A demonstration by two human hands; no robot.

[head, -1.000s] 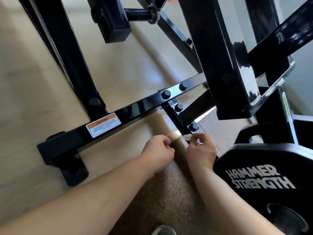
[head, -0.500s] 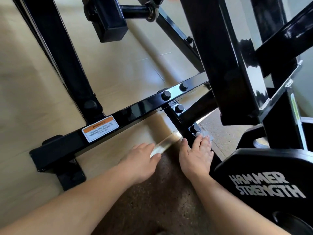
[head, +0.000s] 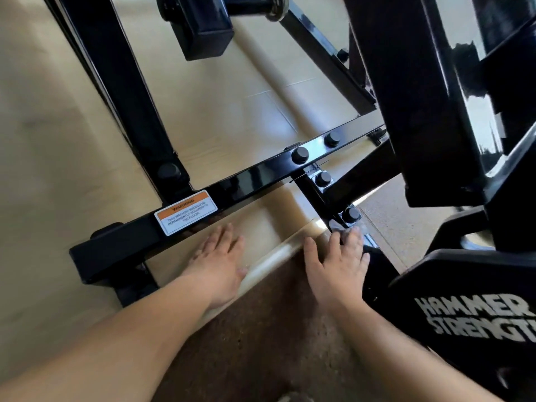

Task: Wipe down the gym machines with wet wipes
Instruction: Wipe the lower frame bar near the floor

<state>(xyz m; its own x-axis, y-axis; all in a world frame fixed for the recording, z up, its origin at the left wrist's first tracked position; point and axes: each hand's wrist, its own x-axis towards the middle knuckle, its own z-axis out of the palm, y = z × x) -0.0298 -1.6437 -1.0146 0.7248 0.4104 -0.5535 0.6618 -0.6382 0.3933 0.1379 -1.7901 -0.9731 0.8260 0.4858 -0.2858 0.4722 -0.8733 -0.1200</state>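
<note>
- Head view, hidden first: the wet wipe [head: 354, 227] is only a pale grey smudge under your right fingertips. Its edges, folds and long axis cannot be made out.
- The machine [head: 406, 97] is cut off at the top and right edges, and its upper parts are out of view.
- The weight plate [head: 464, 285], just right of your right hand [head: 338, 271], is cut off at the right edge, so its lettering reads only in part.
- Both forearms run out of the bottom edge. The whole picture is a bit motion-blurred.
- The base bar [head: 261, 172] has its long axis running from lower left to upper right, and it passes just ahead of both hands.
- The warning label [head: 185, 211] sits on that bar, ahead and left of your left hand [head: 220, 265].
- A short strut [head: 311, 190] drops from the bar toward your right fingertips, with a bolt [head: 351, 214] just ahead of them.
- The wipe lies at the foot of that strut, touching it, just below the bolt.
- Right hand: palm down, fingers straight and spread, pointing up toward the bolt. It is not clenched; the flat fingertips press on the wipe.
- Left hand: released, palm down flat on the beige floor [head: 246, 111], fingers straight and pointing at the bar, holding nothing.
- The left thumb touches the pale threshold strip [head: 275, 256], which runs between the two hands.
- The brown speckled mat [head: 275, 329] lies under your right wrist and between the forearms.
</note>
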